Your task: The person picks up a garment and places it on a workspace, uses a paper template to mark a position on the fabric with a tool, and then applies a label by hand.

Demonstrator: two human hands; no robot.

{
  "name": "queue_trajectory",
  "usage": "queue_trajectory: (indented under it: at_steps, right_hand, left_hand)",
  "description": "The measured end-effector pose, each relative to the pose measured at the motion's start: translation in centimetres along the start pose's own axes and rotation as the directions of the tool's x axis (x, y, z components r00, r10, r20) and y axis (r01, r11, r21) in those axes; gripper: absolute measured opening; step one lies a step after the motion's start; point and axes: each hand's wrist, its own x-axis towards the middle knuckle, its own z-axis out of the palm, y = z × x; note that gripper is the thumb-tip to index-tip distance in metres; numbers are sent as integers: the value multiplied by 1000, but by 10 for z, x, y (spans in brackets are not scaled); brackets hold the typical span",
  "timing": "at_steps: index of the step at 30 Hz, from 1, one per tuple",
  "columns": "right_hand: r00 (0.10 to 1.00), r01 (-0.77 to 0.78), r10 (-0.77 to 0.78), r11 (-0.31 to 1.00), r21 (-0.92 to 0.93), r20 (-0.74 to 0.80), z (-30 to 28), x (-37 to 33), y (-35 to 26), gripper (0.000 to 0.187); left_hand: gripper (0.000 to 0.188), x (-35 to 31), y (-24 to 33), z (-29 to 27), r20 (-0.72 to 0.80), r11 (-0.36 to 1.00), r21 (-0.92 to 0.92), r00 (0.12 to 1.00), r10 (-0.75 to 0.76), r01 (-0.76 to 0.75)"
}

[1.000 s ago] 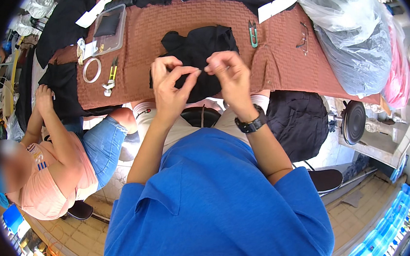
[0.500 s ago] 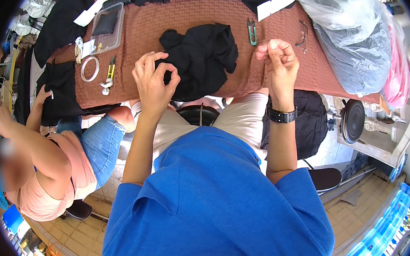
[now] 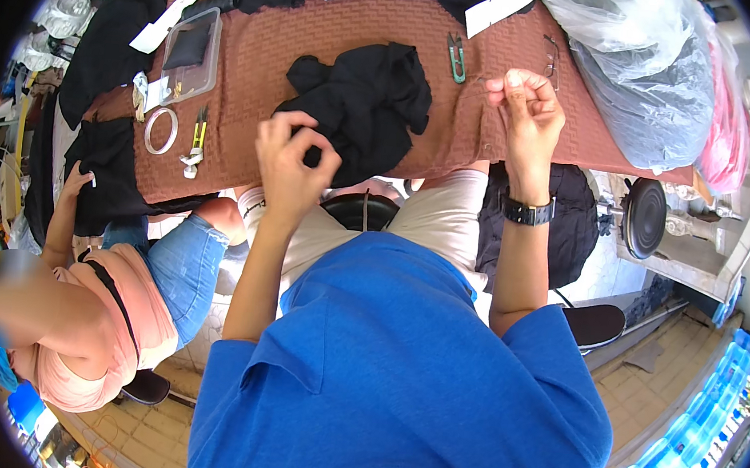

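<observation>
Left hand (image 3: 284, 171) near black cloth (image 3: 369, 113)

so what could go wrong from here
The right hand, fingers pinched, appears close to the thin-framed glasses on the brown textured table cover, so a sideways swing might knock them.

Green-handled metal snips lie uncovered nearby; a careless sweep could catch the blades.

The crumpled black fabric reaches the table's near edge, so a tug could perhaps slide it off.
</observation>
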Motion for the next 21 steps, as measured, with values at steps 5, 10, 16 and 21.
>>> queue_trajectory:
  at_steps: [5, 10, 16, 21]
  right_hand:
    - [990, 115, -139, 706, -699, 22, -26, 48, 63, 9]
    - [953, 245, -269, 424, -872, 137, -23, 57, 112, 11]
    - [949, 227, -286, 335, -914, 131, -19, 71, 123, 11]
    - [971, 140, -229, 319, -937, 67, -19, 84, 129, 10]
  left_hand:
    - [13, -34, 27, 32, 382, 934, -346, 923, 50, 92]
    - [18, -25, 35, 23, 378, 917, -365, 926, -9, 158]
    - [20, -25, 25, 5, 365, 894, -376, 926, -98, 243]
    - [18, -23, 19, 4, 290, 904, -401, 956, -31, 151]
